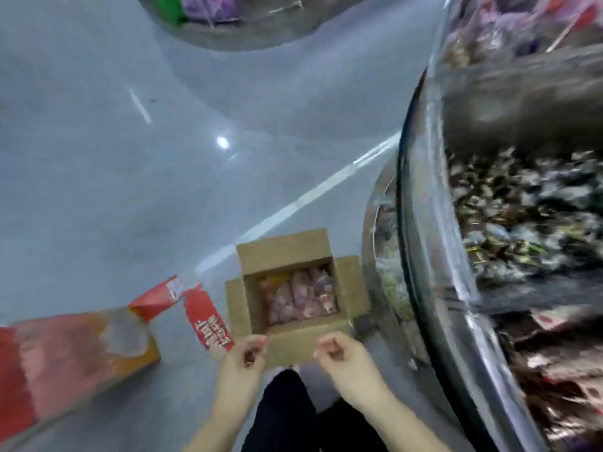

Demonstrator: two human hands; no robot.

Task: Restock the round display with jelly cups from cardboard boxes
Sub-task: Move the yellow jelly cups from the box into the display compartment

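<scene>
An open brown cardboard box (248,305) stands on the floor in front of me, its flaps spread. Inside lie pinkish bags of jelly cups (298,296). My left hand (248,353) and my right hand (339,353) hover side by side just above the box's near flap, fingers loosely curled; neither holds anything that I can make out. The round display (424,223) with clear curved walls rises on the right, its tiers heaped with wrapped sweets (522,207). The picture is blurred.
A red and orange carton (65,357) lies on the floor at the left, with torn red flaps (202,311) beside the brown box. Another round display (228,24) stands at the top. Grey floor (130,190) stretches between them. My dark trouser legs (287,412) show below.
</scene>
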